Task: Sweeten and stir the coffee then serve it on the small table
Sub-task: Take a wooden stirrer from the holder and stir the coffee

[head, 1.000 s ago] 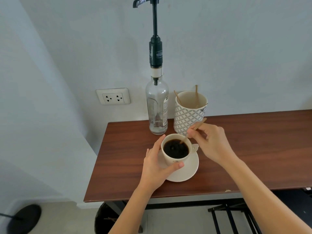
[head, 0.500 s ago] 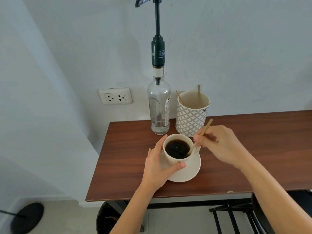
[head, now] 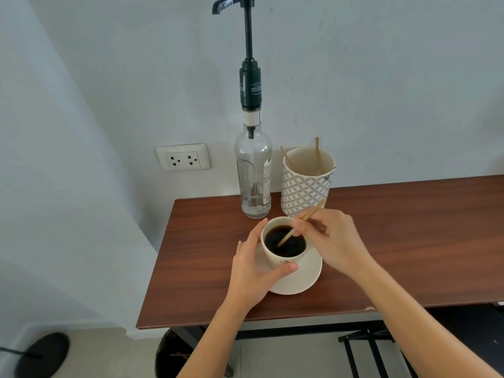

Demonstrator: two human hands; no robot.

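Note:
A cream cup (head: 275,258) full of black coffee (head: 289,248) stands on a cream saucer (head: 302,279) near the left end of the brown wooden table (head: 409,246). My left hand (head: 252,271) wraps around the cup's left side, thumb on its front. My right hand (head: 331,238) pinches a thin wooden stir stick (head: 286,237) whose lower end dips into the coffee. Behind the cup stands a clear syrup bottle (head: 255,175) with a tall dark pump.
A patterned white holder (head: 305,184) with a few wooden sticks stands right of the bottle, against the wall. A wall socket (head: 182,157) is at the left. Below the table edge are a dark bin (head: 171,353) and a black rack (head: 373,350).
My right hand has swung the stick around inside the cup, from its right rim toward the middle. My left hand has kept its hold on the cup.

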